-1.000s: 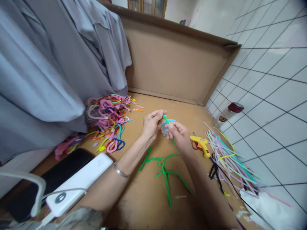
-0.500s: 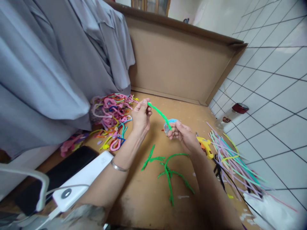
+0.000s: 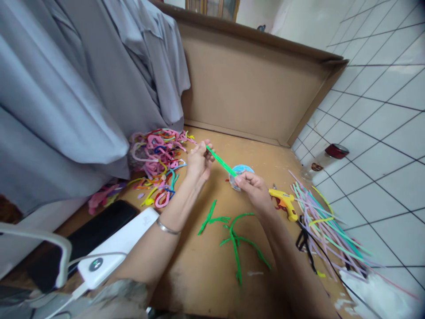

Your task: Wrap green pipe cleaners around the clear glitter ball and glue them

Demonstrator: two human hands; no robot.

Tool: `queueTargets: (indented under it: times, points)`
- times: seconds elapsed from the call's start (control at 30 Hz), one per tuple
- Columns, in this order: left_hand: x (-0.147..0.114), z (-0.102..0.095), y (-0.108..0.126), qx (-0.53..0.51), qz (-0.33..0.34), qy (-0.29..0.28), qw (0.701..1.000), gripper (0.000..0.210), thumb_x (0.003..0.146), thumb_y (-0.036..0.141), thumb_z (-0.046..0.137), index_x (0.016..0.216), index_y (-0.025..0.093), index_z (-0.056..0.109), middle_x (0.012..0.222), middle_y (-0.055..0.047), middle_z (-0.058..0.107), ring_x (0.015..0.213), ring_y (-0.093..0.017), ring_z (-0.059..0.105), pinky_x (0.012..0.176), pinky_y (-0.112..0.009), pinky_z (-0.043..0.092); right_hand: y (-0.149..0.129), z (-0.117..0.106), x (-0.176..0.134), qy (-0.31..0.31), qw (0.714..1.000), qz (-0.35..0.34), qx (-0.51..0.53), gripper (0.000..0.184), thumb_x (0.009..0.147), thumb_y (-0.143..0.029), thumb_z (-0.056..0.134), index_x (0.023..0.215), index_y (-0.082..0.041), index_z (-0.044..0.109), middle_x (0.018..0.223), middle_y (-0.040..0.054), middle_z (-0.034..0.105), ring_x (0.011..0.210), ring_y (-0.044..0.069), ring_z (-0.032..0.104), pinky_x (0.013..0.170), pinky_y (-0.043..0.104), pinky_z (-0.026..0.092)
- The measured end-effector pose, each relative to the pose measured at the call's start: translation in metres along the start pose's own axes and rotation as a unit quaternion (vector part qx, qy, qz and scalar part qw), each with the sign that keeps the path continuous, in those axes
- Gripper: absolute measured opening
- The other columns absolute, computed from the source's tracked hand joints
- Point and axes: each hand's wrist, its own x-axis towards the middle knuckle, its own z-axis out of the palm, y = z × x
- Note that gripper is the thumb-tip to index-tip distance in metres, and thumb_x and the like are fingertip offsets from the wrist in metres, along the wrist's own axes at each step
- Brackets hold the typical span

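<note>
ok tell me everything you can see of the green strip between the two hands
The green strip is bright green, slender and nearly straight, and looks slightly fuzzy, like a pipe cleaner. It is up in the air above the brown tabletop, slanting in the picture from its upper end, at the grip of the left hand, down to the grip of the right hand. The fingers hide its lower tip. No other contact is visible; a round, blue-topped item shows beside its lower part.

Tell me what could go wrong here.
The green strip, held between the left hand and right hand, might slip or bend if pulled. The yellow glue gun lies near the right hand and could get knocked. The branched green piece lying on the brown surface might get brushed aside.
</note>
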Motion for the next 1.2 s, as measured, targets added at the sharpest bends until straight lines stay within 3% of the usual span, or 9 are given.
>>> queueTargets:
  times: [0.2,0.4,0.57,0.73,1.0,1.2]
  points:
    - [0.007,0.000,0.004,-0.058,-0.106,-0.010,0.993,0.027,0.090,0.005,0.047,0.067,0.017,0.052,0.049,0.006,0.045,0.043,-0.005,0.045,0.048,-0.015,0.039,-0.003,0.002,-0.003,-0.015,0.998,-0.030,-0.062,0.039,0.077,-0.053,0.062,0.059,-0.020,0.050,0.056,-0.0038,0.040,0.055,0.010,0.035,0.051,0.025,0.028]
    - [0.009,-0.005,0.008,-0.090,-0.141,-0.037,0.985,0.030,0.086,-0.001,0.046,0.063,0.016,0.052,0.050,0.006,0.039,0.043,-0.005,0.041,0.049,-0.018,0.037,-0.012,0.007,-0.008,-0.034,0.993,-0.044,-0.099,0.037,0.082,-0.050,0.057,0.060,-0.021,0.048,0.056,-0.0046,0.035,0.053,0.010,0.032,0.049,0.025,0.026]
    - [0.005,-0.005,0.007,-0.115,-0.119,-0.078,0.983,0.035,0.093,0.004,0.042,0.061,0.015,0.053,0.052,0.005,0.040,0.047,-0.005,0.043,0.052,-0.018,0.037,-0.011,0.005,-0.009,-0.031,0.991,-0.046,-0.122,0.033,0.084,-0.044,0.056,0.062,-0.021,0.049,0.056,-0.0050,0.034,0.052,0.010,0.031,0.050,0.025,0.025]
    - [0.002,-0.005,0.004,-0.053,-0.081,-0.118,0.988,0.032,0.094,0.017,0.051,0.063,0.016,0.054,0.058,0.004,0.047,0.053,-0.006,0.048,0.059,-0.020,0.043,-0.002,0.001,-0.010,0.007,0.972,-0.093,-0.214,0.029,0.089,-0.038,0.053,0.066,-0.021,0.053,0.058,-0.0041,0.038,0.054,0.011,0.033,0.053,0.026,0.025]
    - [0.004,-0.005,0.001,-0.042,-0.108,-0.103,0.988,0.030,0.096,0.029,0.050,0.070,0.018,0.058,0.061,0.003,0.055,0.055,-0.008,0.052,0.059,-0.021,0.043,-0.002,0.002,-0.010,0.046,0.916,-0.179,-0.356,0.029,0.092,-0.030,0.048,0.066,-0.021,0.052,0.060,-0.0021,0.047,0.058,0.013,0.040,0.061,0.028,0.030]
    - [0.004,-0.003,0.000,-0.027,-0.076,-0.095,0.992,0.027,0.094,0.035,0.054,0.074,0.017,0.059,0.062,0.002,0.058,0.055,-0.008,0.055,0.058,-0.019,0.045,-0.001,0.000,-0.009,0.056,0.911,-0.191,-0.360,0.027,0.091,-0.028,0.049,0.065,-0.021,0.052,0.058,-0.0026,0.047,0.056,0.013,0.040,0.061,0.028,0.029]
